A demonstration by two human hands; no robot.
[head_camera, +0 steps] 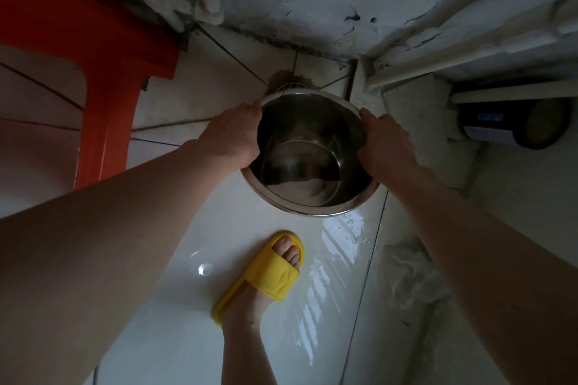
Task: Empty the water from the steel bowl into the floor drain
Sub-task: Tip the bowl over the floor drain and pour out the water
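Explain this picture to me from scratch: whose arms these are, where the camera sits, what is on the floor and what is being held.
There is no machine here. The camera is worn on a person's head and looks down at their own bare arms. The left hand and right hand grip opposite sides of a steel bowl, tipped away towards the floor drain in the corner. On the wet tiled floor are a foot in a yellow slipper, an orange stool and a crumpled white cloth.

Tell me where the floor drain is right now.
In the head view the floor drain sits near the wall corner, just beyond the far rim of the steel bowl, which mostly hides it.
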